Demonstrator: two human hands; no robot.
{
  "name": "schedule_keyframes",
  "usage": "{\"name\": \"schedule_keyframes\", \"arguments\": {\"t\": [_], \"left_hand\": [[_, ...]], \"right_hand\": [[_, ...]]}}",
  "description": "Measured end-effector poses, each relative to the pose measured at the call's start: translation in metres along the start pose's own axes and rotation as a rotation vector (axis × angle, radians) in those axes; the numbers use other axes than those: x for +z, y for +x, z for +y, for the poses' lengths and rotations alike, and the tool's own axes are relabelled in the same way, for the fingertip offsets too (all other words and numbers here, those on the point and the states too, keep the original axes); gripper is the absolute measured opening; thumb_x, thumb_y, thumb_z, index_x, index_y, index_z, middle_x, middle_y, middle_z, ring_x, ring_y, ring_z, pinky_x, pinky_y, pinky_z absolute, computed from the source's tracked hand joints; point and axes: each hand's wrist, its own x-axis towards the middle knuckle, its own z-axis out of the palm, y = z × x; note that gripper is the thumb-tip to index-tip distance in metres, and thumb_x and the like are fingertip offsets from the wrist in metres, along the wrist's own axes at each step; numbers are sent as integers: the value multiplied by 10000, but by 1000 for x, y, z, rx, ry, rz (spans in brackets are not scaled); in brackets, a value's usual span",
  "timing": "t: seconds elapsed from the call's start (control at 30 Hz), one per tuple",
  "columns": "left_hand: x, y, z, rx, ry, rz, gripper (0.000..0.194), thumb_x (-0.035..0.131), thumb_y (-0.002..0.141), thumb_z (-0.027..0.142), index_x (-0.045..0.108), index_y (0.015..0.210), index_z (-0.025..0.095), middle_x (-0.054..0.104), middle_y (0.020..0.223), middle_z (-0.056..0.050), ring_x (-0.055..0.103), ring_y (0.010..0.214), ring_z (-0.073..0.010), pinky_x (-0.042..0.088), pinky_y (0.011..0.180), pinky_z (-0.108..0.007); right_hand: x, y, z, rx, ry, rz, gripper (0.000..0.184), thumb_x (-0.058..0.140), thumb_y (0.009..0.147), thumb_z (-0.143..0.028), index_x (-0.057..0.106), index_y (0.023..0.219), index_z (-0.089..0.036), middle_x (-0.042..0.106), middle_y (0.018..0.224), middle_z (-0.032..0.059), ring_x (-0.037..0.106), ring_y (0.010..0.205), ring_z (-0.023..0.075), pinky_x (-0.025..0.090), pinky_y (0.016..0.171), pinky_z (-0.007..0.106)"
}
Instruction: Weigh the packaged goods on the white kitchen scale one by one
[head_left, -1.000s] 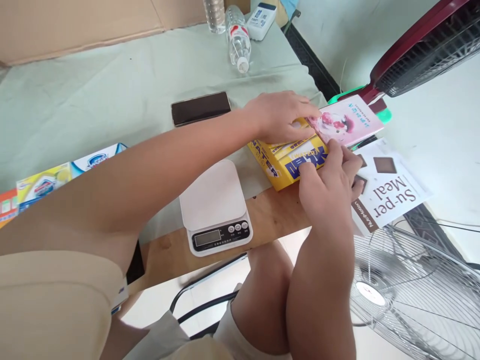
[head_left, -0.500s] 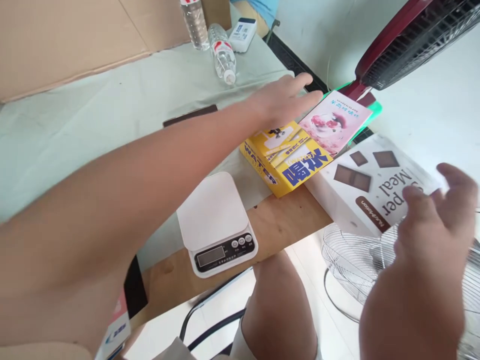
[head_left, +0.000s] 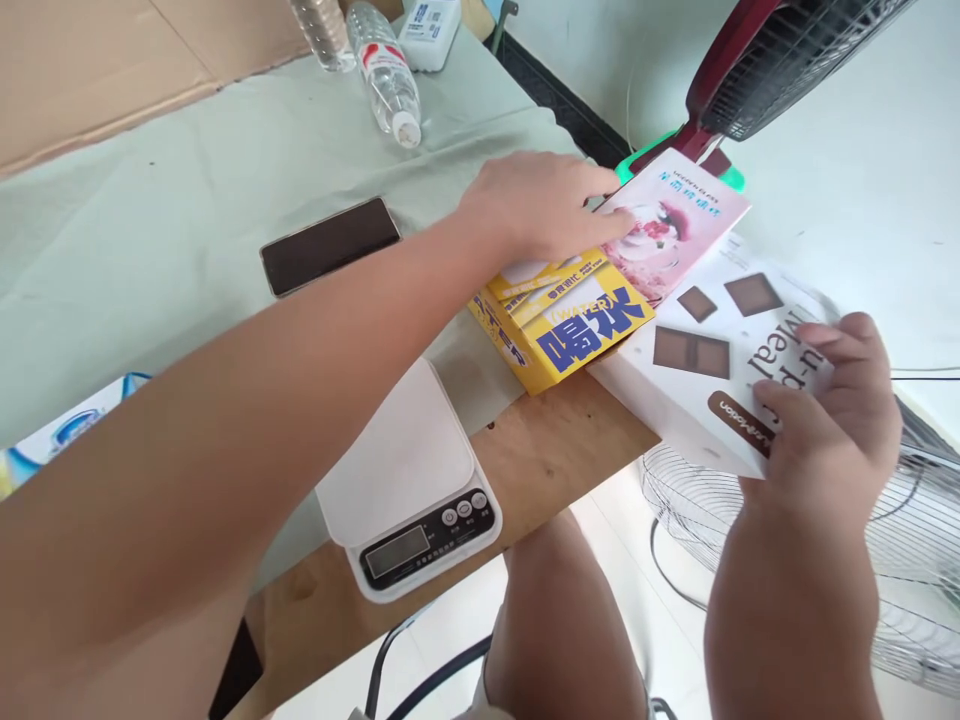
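My left hand (head_left: pixel 544 205) reaches across the yellow box (head_left: pixel 577 320) with fingers apart. Its fingertips are at the left edge of a pink box (head_left: pixel 675 225), one of them over the printed face. Whether any finger goes under that edge is hidden. On the right end of a white meal box (head_left: pixel 694 350) printed with brown bars lies my right hand (head_left: pixel 832 410), thumb and forefinger apart on the top face. Its other fingers are partly hidden. The white box sticks out past the table edge, touching the yellow and pink boxes.
A white kitchen scale (head_left: pixel 405 470) stands at the wooden table edge (head_left: pixel 570 440). Behind my left forearm lie a dark phone (head_left: pixel 330 245) and a plastic bottle (head_left: pixel 384 75). A red-and-black fan (head_left: pixel 787 70) stands behind the boxes. A wire fan guard (head_left: pixel 697 520) is below right.
The view has shifted, uncovering more of the phone. My left hand has come down to the pink box's edge. My right hand has moved left onto the white box.
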Motion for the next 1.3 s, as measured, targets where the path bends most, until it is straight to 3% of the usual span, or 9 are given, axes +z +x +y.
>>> {"name": "schedule_keyframes", "arguments": {"t": [0.13, 0.3, 0.43, 0.6, 0.67, 0.77, 0.97, 1.13, 1.3], "left_hand": [[3, -2, 3, -49, 15, 30, 472, 436, 939, 562, 733, 1126, 247, 751, 1354, -101, 650, 1287, -423, 485, 1052, -578], [9, -2, 6, -207, 25, 82, 563, 358, 995, 497, 762, 1229, 182, 736, 1369, -158, 659, 1231, -387, 496, 1049, -556], [11, -1, 6, -230, 19, 84, 586, 335, 1007, 474, 765, 1273, 178, 738, 1351, -159, 658, 1181, -375, 497, 1035, -550], [11, -4, 8, -250, 13, 94, 579, 322, 1021, 454, 768, 1275, 188, 748, 1343, -144, 662, 1194, -364, 507, 1038, -537], [10, -5, 10, -245, 2, 93, 583, 315, 1024, 413, 767, 1282, 150, 745, 1342, -173, 666, 1217, -383, 506, 1042, -558], [11, -5, 11, -219, 5, 96, 592, 296, 1032, 389, 771, 1271, 128, 734, 1369, -190, 657, 1250, -406, 501, 1052, -586], [10, -6, 10, 18, 96, 64, 553, 251, 1041, 395, 777, 1147, 263, 747, 1363, -98, 632, 1246, -352, 471, 1054, -570], [11, -5, 11, -18, 101, 46, 548, 264, 1040, 406, 783, 1091, 237, 771, 1270, -132, 666, 1137, -351, 483, 973, -548], [19, -2, 10, -34, 80, 135, 460, 307, 1043, 316, 755, 1058, 216, 763, 1302, -137, 673, 1246, -374, 468, 992, -537]], "right_hand": [[5, -5, -10, 79, 245, -27, 561, 615, 435, -242, 610, 993, -303, 411, 1618, 60, 622, 1273, 379, 632, 661, 499], [6, -4, -10, 77, 274, -9, 537, 600, 425, -232, 579, 960, -280, 412, 1593, 75, 623, 1206, 351, 617, 653, 482], [5, -4, -6, 79, 248, -30, 557, 607, 430, -246, 572, 984, -299, 415, 1607, 70, 644, 1180, 359, 615, 602, 478], [3, -7, -6, 72, 197, -49, 496, 620, 501, -259, 580, 993, -307, 395, 1646, 50, 576, 1386, 368, 659, 820, 554], [4, -7, -7, 75, 193, -34, 459, 621, 512, -252, 579, 966, -301, 391, 1647, 53, 562, 1411, 359, 658, 826, 537], [4, -7, -8, 115, 207, -31, 479, 626, 470, -246, 579, 944, -295, 359, 1655, 69, 555, 1404, 385, 646, 695, 493], [2, -4, -11, 112, 138, -65, 396, 632, 490, -288, 553, 878, -279, 335, 1664, 82, 513, 1443, 400, 648, 715, 495], [1, -4, -12, 134, 132, -67, 392, 650, 480, -264, 589, 868, -257, 319, 1659, 99, 510, 1420, 411, 598, 588, 397], [-1, -4, -8, 68, 190, -107, 345, 636, 563, -289, 597, 900, -231, 305, 1625, 87, 528, 1347, 349, 660, 685, 474]]}}
